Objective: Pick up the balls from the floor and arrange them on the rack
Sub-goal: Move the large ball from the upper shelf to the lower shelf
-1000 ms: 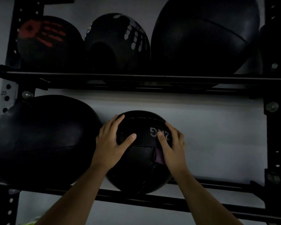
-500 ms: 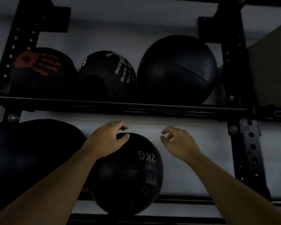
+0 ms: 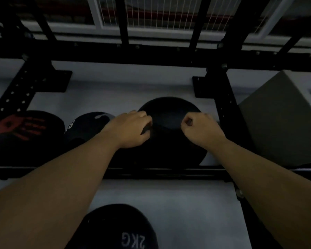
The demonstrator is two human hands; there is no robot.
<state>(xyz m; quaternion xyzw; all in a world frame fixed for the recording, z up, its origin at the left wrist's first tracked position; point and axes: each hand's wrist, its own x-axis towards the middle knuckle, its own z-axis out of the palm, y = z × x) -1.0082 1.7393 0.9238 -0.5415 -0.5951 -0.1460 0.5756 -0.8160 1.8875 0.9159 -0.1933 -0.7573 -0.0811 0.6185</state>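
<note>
Both bare arms are reaching up toward the upper shelf of the black steel rack (image 3: 221, 108). The left hand (image 3: 131, 128) is lying against the left face of the large plain black medicine ball (image 3: 169, 141), fingers curled loosely and touching its surface rather than gripping it. The right hand (image 3: 201, 130) is hanging in front of the same ball's right side, fingers curled in toward the palm and holding nothing; whether it is touching the ball I cannot tell.

That big ball is sitting at the right end of the upper shelf, just beside the perforated upright. To its left a smaller black ball with white markings (image 3: 86, 126) is resting, and further left a black ball with a red handprint (image 3: 20, 128) is sitting at the end of the row.

Down at the bottom edge, between the two forearms, the 2 kg ball (image 3: 122, 229) is showing its white lettering upside down; it is sitting on the lower tier with neither hand on it.

A grey box-like block (image 3: 284, 123) is standing to the right of the rack, and a wire-mesh window (image 3: 162, 13) is running along the top behind the crossbars.
</note>
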